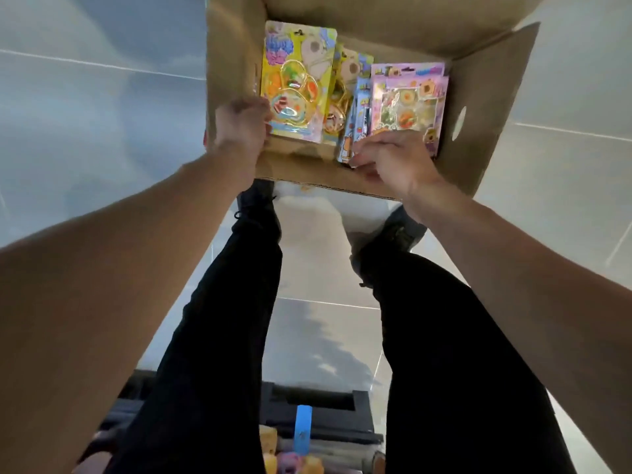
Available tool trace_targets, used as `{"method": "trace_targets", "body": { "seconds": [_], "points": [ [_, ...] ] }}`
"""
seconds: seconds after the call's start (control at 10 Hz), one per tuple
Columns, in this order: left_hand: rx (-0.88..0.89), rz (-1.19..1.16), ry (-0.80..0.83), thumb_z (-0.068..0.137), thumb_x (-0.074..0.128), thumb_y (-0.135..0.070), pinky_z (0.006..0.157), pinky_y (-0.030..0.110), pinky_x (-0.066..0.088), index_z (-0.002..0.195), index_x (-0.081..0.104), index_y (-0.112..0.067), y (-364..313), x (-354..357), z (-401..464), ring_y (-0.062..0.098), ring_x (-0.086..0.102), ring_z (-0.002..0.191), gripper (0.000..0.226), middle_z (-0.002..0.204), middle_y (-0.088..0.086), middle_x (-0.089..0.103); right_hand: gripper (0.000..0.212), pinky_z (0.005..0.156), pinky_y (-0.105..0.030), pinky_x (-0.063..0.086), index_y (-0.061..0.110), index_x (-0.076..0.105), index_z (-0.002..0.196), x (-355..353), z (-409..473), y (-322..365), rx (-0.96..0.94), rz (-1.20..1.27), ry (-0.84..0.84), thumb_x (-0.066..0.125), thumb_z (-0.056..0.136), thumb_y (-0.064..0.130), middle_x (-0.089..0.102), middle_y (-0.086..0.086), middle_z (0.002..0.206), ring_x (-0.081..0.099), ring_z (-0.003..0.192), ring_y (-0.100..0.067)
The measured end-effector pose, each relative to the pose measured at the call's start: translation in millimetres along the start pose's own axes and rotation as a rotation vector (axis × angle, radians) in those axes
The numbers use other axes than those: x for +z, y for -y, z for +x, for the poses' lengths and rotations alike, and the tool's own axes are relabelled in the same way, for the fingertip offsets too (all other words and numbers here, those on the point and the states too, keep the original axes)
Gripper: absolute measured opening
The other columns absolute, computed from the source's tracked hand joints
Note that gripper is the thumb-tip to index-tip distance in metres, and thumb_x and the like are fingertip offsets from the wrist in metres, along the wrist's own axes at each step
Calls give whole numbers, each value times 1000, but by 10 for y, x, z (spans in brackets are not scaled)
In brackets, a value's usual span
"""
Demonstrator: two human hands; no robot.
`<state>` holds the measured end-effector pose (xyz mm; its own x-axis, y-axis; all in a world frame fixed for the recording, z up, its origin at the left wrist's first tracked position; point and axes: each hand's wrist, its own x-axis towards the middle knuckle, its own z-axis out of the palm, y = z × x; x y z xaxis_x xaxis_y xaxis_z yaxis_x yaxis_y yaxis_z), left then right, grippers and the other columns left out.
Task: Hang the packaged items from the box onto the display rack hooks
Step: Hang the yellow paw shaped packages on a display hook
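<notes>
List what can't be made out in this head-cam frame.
- Display rack hooks: none in the head view.
- Print on the yellow blister pack and pink blister pack: too blurred to read.
- Narrow blue pack: mostly hidden between its neighbours and behind the right hand.
- Left hand fingertips: blurred at the brown cardboard box edge, so the grip is unclear.
- Black crate: contents cut off by the bottom edge.

head cam | 1 view | looks steeply down, close over open box [496, 107] on floor [85, 97]
</notes>
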<state>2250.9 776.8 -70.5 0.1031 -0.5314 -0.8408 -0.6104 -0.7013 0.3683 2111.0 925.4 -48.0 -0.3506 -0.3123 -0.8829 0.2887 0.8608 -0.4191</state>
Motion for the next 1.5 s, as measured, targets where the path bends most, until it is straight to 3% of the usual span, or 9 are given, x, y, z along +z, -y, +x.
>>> {"method": "trace_targets", "body": {
  "seconds": [0.2, 0.4, 0.5, 0.6, 0.8, 0.9, 1.0, 1.2, 1.5],
  "points": [
    [21, 76, 120, 88, 67, -27, 100, 41, 54, 85, 68, -29, 259, 284, 675, 18, 65, 100, 3, 102, -3, 69, 21, 88, -53, 56, 4, 73, 101, 497, 1001, -448, 9, -274, 63, 63, 89, 19, 71, -21, 103, 67, 98, -40],
    [96, 257, 135, 93, 66, -25, 102, 32, 48, 143, 52, -24, 416, 482, 1258, 19, 55, 123, 52, 137, -1, 58, 4, 76, -32, 56, 14, 59, 94, 776, 1615, -360, 82, -8, -58, 61, 94, 17, 60, -5, 95, 60, 88, -21],
    [118, 341, 157, 95, 64, -15, 74, 13, 46, 147, 48, -22, 473, 480, 1492, 11, 56, 111, 55, 129, -7, 60, 7, 53, -19, 42, 15, 55, 101, 983, 1786, -270, 72, -45, -59, 59, 96, 17, 55, 0, 90, 53, 86, -18],
    [60, 330, 204, 87, 69, -22, 91, 21, 42, 147, 48, -28, 516, 490, 1516, 12, 53, 115, 64, 131, -8, 58, 38, 72, -30, 47, 6, 56, 124, 1115, 1932, -254, 107, -5, -57, 68, 91, 21, 65, -9, 114, 64, 98, -25],
    [-41, 341, 304, 95, 60, -15, 96, 29, 41, 136, 55, -26, 608, 457, 1669, 17, 50, 112, 43, 128, -1, 59, 47, 37, -14, 39, 3, 53, 125, 1166, 2012, -212, 132, 50, -50, 73, 91, 29, 56, -4, 101, 50, 59, -6],
    [-42, 326, 305, 97, 56, -12, 93, 29, 39, 136, 55, -23, 632, 450, 1705, 17, 47, 109, 40, 123, 0, 55, 44, 43, -12, 45, 8, 63, 115, 1205, 2043, -200, 107, 36, -37, 79, 84, 35, 62, -2, 97, 60, 66, -8],
    [-67, 337, 290, 98, 55, -16, 97, 37, 43, 134, 55, -24, 610, 448, 1676, 21, 47, 110, 37, 123, 3, 54, 67, 82, -38, 58, 12, 59, 114, 1297, 1978, -118, 77, 12, -63, 87, 66, 49, 67, -6, 109, 68, 100, -25],
    [8, 371, 366, 98, 52, -7, 97, 33, 41, 151, 38, -19, 708, 373, 1659, 14, 46, 113, 57, 144, 7, 50, 89, 99, -39, 51, 11, 36, 143, 1489, 1919, 39, 69, 62, -184, 83, 76, 46, 60, -8, 135, 60, 116, -30],
    [-47, 356, 214, 103, 45, -18, 109, 49, 43, 137, 50, 7, 532, 299, 1475, 41, 49, 133, 42, 142, 27, 51, 63, 80, -35, 47, 11, 48, 122, 1502, 1551, -112, -89, 67, -429, 82, 76, 38, 62, -1, 94, 63, 95, -31]
  ]
}}
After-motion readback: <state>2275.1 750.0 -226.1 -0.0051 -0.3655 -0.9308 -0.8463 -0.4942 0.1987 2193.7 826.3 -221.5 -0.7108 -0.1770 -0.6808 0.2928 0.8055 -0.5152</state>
